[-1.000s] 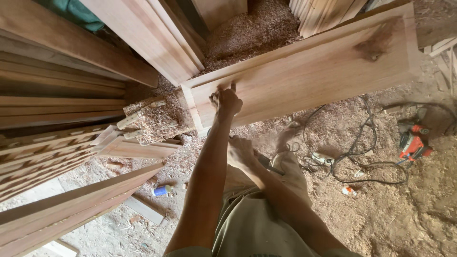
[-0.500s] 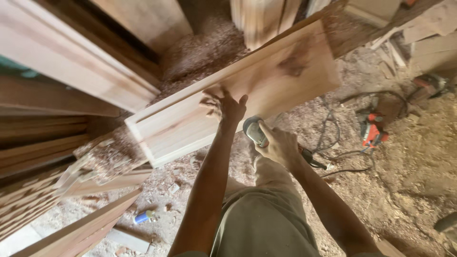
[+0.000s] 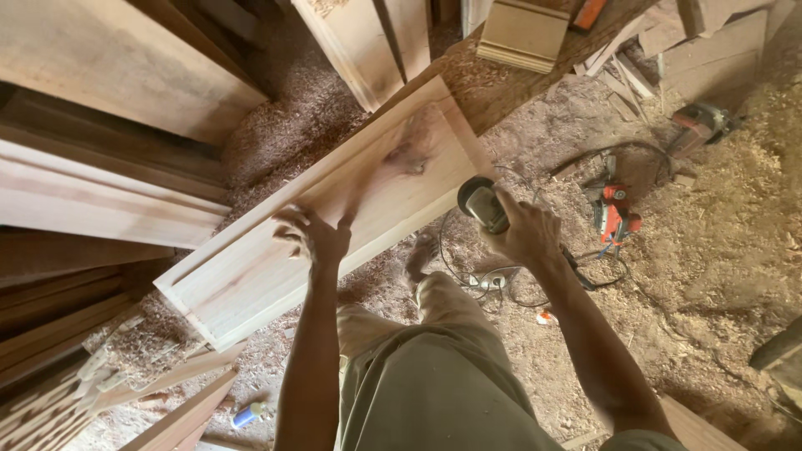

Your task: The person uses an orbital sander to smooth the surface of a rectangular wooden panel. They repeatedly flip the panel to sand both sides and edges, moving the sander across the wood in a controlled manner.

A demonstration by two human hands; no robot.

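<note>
Left hand [image 3: 316, 236] spread flat, pressing on long pale wooden plank [image 3: 251, 276] slanting across sawdust-strewn floor [image 3: 710, 250]; right hand [image 3: 526, 230] wrapped tight around grey round-headed power sander [image 3: 482, 203] at plank's near edge, red power tool [image 3: 616, 213] lying apart

The right hand [image 3: 525, 227] is wrapping around a round power tool [image 3: 483, 203], covering its body so that only the front end is showing. The left hand [image 3: 316, 235] is lying on the long plank [image 3: 251, 276], its fingertips smearing into motion blur beside the dark knot [image 3: 409, 150]. Both forearms and the trousers are running off the bottom edge. The orange tool [image 3: 616, 213] on the sawdust floor is looking too small to identify, and a second red tool [image 3: 700, 124] is sitting half behind scrap boards [image 3: 718, 42].
</note>
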